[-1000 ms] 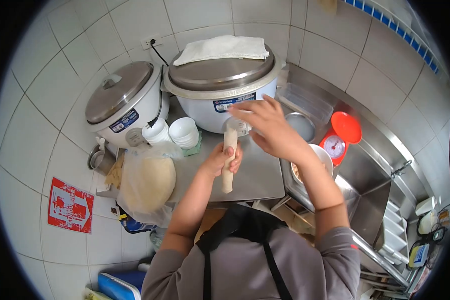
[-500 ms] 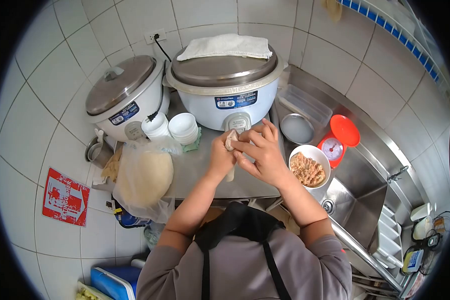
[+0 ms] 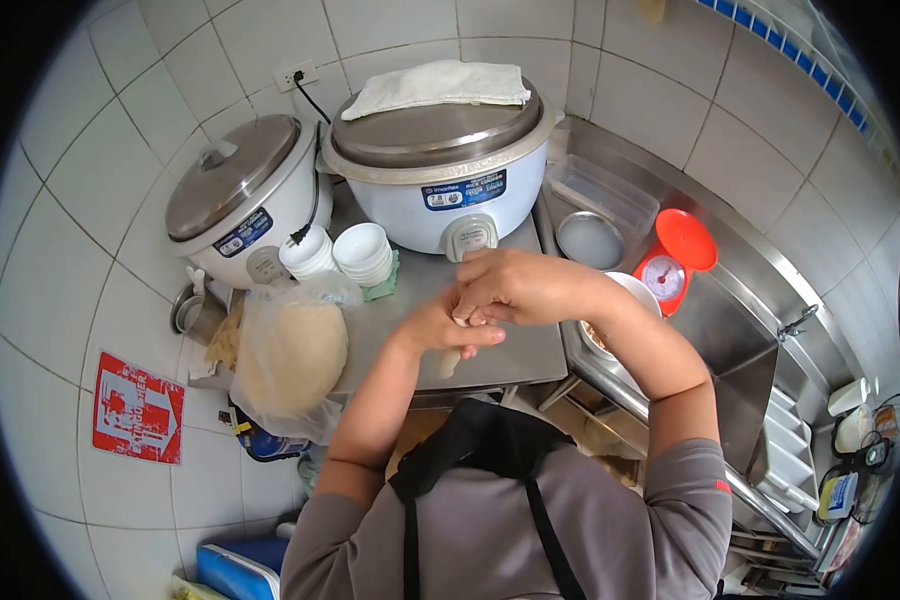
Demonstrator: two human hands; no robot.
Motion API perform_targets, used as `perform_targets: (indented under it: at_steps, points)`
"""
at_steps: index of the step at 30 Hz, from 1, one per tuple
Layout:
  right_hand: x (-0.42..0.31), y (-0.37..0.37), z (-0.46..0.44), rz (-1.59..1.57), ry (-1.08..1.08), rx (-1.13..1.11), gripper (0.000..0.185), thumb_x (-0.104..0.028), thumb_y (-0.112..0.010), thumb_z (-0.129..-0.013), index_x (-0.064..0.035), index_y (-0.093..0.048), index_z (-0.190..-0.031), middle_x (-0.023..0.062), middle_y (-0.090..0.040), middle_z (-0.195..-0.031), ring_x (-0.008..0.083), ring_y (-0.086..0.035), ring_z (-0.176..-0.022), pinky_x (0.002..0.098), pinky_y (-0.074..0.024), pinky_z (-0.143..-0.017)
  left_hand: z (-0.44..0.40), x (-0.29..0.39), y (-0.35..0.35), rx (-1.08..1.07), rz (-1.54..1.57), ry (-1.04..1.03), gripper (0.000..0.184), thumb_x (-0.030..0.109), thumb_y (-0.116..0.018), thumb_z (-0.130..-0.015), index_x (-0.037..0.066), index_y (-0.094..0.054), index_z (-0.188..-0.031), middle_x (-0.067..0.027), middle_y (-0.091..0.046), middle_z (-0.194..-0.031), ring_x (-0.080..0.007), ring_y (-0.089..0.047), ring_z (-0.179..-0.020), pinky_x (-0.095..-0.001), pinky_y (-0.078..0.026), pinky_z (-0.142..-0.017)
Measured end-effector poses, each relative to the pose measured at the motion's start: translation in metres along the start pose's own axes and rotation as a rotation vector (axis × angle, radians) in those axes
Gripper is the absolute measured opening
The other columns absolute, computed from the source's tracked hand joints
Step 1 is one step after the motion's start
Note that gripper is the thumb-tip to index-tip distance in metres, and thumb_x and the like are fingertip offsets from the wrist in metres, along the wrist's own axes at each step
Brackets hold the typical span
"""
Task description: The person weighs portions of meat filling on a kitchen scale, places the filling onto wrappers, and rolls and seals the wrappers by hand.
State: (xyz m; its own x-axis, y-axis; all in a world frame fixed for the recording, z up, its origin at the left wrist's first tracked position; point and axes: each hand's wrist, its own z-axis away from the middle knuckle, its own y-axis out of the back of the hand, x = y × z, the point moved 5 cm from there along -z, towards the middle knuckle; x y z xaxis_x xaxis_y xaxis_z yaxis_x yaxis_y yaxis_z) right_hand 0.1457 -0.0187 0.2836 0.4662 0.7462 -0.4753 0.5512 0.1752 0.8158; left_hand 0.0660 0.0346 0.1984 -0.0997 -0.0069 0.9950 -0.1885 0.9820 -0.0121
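Observation:
My left hand point(image 3: 444, 328) is wrapped round a pale rolled wrapper point(image 3: 451, 362), whose lower end sticks out below the fingers over the steel table point(image 3: 385, 345). Over its top end bends my right hand point(image 3: 500, 288), fingers pinched together on the roll and touching the left hand. The upper part of the roll is mostly hidden by the fingers. To the left lies a plastic bag point(image 3: 292, 350) with round pale sheets in it. A white bowl point(image 3: 634, 288) of minced filling is partly covered by my right forearm.
Two rice cookers point(image 3: 440, 190) point(image 3: 245, 200) stand at the back, with stacked white cups point(image 3: 362, 252) before them. On the right are a round metal pan point(image 3: 591, 240), a clear tray point(image 3: 605, 195), a red scale point(image 3: 663, 277) and a sink point(image 3: 735, 370).
My right hand has left the roll's top, then come back and bent over it, its elbow swung outward. The forearm now covers much of the bowl. The view has shifted slightly.

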Motion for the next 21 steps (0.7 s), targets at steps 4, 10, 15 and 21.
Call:
perform_targets:
  at_steps: [4, 10, 15, 21]
  points:
    - [-0.002, 0.003, 0.001, 0.02, -0.003, -0.035, 0.029, 0.005, -0.064, -0.071, -0.0053, -0.067, -0.098, 0.0067, -0.056, -0.079, 0.0256, -0.052, -0.083, 0.0353, -0.043, -0.071, 0.004, -0.007, 0.011, 0.004, 0.082, -0.068, 0.017, 0.008, -0.068, -0.077, 0.007, -0.053, -0.07, 0.0004, -0.051, -0.056, -0.0074, -0.049, -0.043, -0.0235, -0.039, -0.04]
    - [0.008, 0.002, -0.019, -0.072, -0.064, -0.136, 0.016, 0.002, -0.066, -0.068, -0.0072, -0.07, -0.081, 0.0041, -0.055, -0.075, 0.0222, -0.052, -0.08, 0.0339, -0.0395, -0.074, 0.001, -0.011, 0.012, -0.056, 0.012, -0.038, 0.011, 0.002, -0.063, -0.077, 0.002, -0.054, -0.071, -0.0013, -0.051, -0.052, -0.0086, -0.048, -0.041, -0.0238, -0.039, -0.041]
    - [0.019, -0.004, -0.026, -0.006, -0.097, -0.148, 0.012, -0.003, -0.069, -0.061, -0.0093, -0.066, -0.071, 0.0006, -0.055, -0.074, 0.0191, -0.051, -0.079, 0.0308, -0.0327, -0.08, -0.004, -0.011, 0.014, -0.068, -0.092, 0.006, 0.01, 0.001, -0.063, -0.077, 0.003, -0.054, -0.074, 0.0, -0.052, -0.054, -0.008, -0.047, -0.042, -0.0226, -0.037, -0.041]
    - [0.033, -0.015, -0.034, 0.313, -0.253, -0.033, 0.019, -0.009, -0.069, -0.062, -0.0105, -0.056, -0.076, 0.0008, -0.058, -0.074, 0.0238, -0.054, -0.088, 0.0359, -0.0375, -0.08, -0.001, -0.005, 0.015, 0.289, -0.125, -0.03, 0.01, 0.001, -0.063, -0.076, 0.003, -0.055, -0.083, 0.0001, -0.054, -0.057, -0.0078, -0.048, -0.044, -0.0222, -0.039, -0.044]
